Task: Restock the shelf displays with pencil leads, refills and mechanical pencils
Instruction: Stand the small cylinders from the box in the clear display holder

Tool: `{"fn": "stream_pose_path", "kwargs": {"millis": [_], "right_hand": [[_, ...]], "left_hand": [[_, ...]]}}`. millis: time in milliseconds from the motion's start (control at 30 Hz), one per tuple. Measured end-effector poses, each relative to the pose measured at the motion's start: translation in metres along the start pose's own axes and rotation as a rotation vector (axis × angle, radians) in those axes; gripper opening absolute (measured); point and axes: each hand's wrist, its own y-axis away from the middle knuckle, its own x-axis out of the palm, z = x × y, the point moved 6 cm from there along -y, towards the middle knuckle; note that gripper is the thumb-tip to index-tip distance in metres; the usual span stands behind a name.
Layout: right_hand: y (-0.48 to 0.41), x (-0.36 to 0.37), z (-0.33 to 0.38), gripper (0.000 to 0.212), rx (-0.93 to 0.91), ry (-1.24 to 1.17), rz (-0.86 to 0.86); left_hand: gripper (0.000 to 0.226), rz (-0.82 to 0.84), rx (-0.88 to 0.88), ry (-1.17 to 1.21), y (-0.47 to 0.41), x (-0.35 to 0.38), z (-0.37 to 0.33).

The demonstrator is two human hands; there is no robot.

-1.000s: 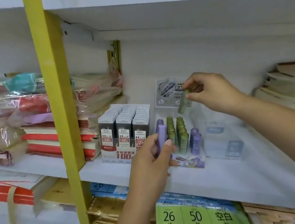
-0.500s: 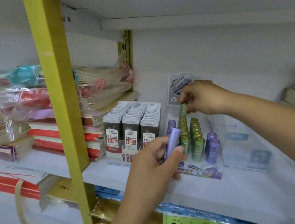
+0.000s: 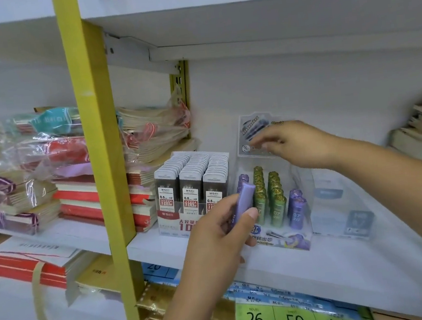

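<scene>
Left hand (image 3: 221, 237) pinches a lilac plastic lead tube (image 3: 244, 200); right hand (image 3: 297, 144), blurred, seems slack; careless slotting could topple green tubes (image 3: 260, 201).

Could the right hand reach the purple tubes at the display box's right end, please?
Probably yes: the right hand hovers empty above the display box, whose top looks open, with nothing between it and the purple tubes.

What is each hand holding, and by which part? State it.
Left hand pinches the purple lead tube by its lower half, top end free. Right hand seems to hold nothing.
</scene>
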Motion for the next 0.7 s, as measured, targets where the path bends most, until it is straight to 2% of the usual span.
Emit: {"fn": "stream_pose_path", "kwargs": {"millis": [67, 167, 267, 367, 467, 600, 700], "right_hand": [[0.024, -0.016, 0.011, 0.022, -0.025, -0.319, -0.089], [0.065, -0.013, 0.039, 0.018, -0.089, -0.575, 0.056], [0.091, -0.001, 0.054, 0.024, -0.107, -0.571, 0.128], [0.099, 0.001, 0.051, 0.021, -0.066, -0.602, 0.039], [0.104, -0.001, 0.039, 0.02, -0.003, -0.702, 0.009], [0.11, 0.004, 0.029, 0.013, 0.05, -0.626, 0.102], [0.11, 0.01, 0.034, 0.006, 0.038, -0.595, 0.153]], "left_hand": [[0.019, 0.0, 0.017, 0.04, 0.002, 0.001, -0.006], [0.02, 0.035, 0.04, 0.073, 0.005, 0.005, -0.014], [0.022, 0.05, 0.057, 0.079, 0.01, 0.011, -0.019], [0.026, 0.044, 0.043, 0.081, 0.015, 0.017, -0.017], [0.027, 0.007, -0.005, 0.188, 0.018, 0.016, -0.009], [0.021, -0.103, -0.013, 0.336, 0.017, 0.001, -0.005], [0.022, -0.15, 0.009, 0.329, 0.015, -0.005, -0.006]]}}
